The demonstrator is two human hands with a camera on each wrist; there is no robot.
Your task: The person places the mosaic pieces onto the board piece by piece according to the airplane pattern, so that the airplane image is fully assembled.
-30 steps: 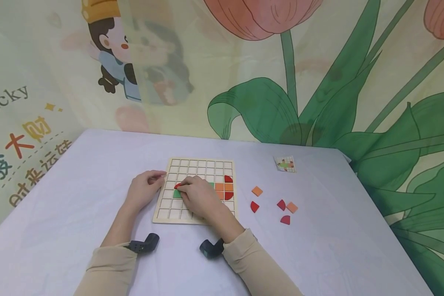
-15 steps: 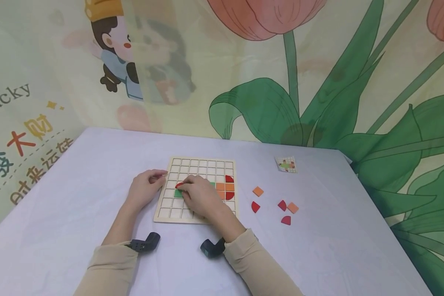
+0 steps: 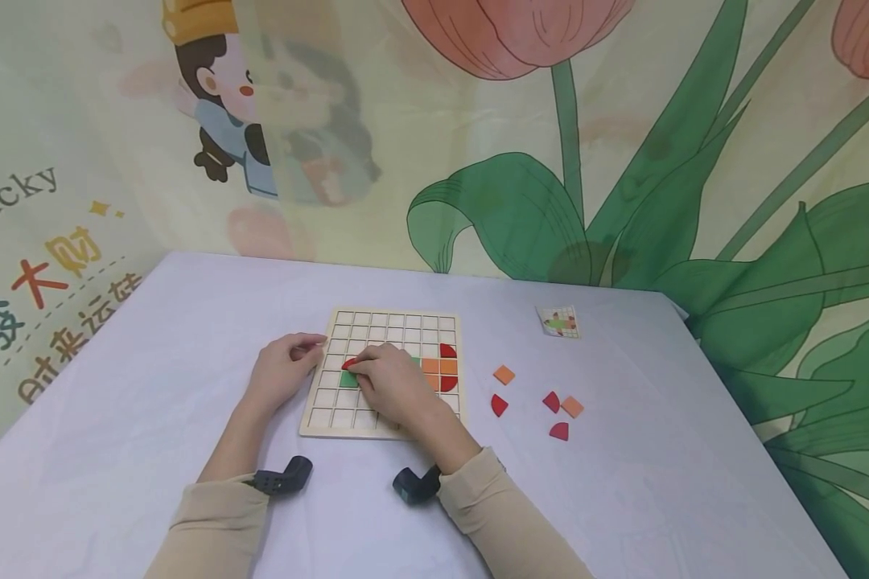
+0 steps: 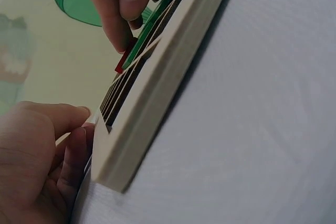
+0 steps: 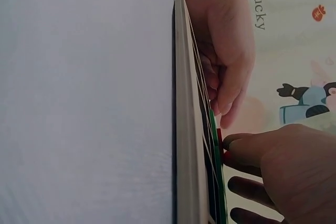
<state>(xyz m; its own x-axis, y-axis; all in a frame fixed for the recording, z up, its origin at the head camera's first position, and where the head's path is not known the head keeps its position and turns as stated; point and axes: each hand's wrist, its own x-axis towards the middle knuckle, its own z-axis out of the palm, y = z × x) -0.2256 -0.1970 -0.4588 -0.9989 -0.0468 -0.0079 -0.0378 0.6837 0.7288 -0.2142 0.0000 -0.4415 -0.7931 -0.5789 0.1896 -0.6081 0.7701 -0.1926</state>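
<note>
A wooden grid board (image 3: 333, 418) lies on the table, with green squares (image 3: 348, 379), orange squares (image 3: 438, 366) and red quarter-circles (image 3: 447, 351) in its cells. My right hand (image 3: 391, 382) reaches over the board and pinches a red quarter-circle piece (image 3: 349, 364) at the left end of the green squares. In the left wrist view that red piece (image 4: 125, 59) overlaps a green one, below the fingertips (image 4: 123, 45). My left hand (image 3: 282, 370) rests beside the board's upper left edge, its fingertips right at the rim. My right palm hides several cells.
Right of the board lie loose orange squares (image 3: 504, 375) and red quarter-circles (image 3: 499, 404). A small pattern card (image 3: 559, 322) sits farther back. The white-covered table (image 3: 623, 498) meets a printed backdrop (image 3: 492, 209) behind.
The head view shifts slightly between frames. Both hands keep nearly the same places, with the red quarter-circle still pinched in my right hand.
</note>
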